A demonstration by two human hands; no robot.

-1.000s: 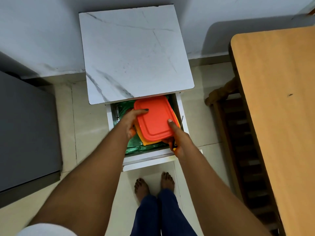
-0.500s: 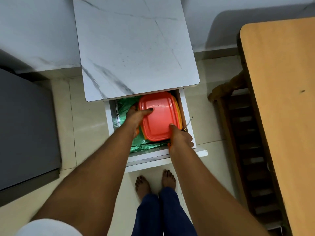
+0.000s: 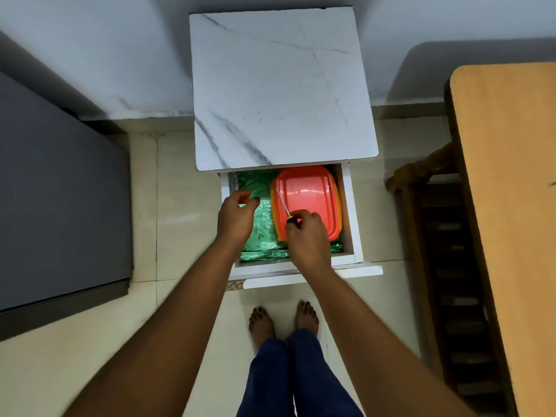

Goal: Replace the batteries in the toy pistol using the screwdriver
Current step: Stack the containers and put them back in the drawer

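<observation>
- The marble top point(image 3: 279, 88) is overhanging the back of the open drawer point(image 3: 350, 224), blocking any reach straight down there.
- The red container point(image 3: 307, 200) is filling the drawer's right half, sitting close against the right wall and leaving hardly any gap.
- The green plastic sheet point(image 3: 264, 233) is lying flat on the left, giving open room above it, where the left hand point(image 3: 236, 216) is hovering.
- The right hand point(image 3: 307, 234) is gripping the screwdriver point(image 3: 284, 206), its shaft slanting over the container's left edge.
- The drawer front point(image 3: 313, 273) is jutting out toward the bare feet point(image 3: 284, 322).

Screwdriver point(image 3: 283, 206) handle hidden in fist.
</observation>
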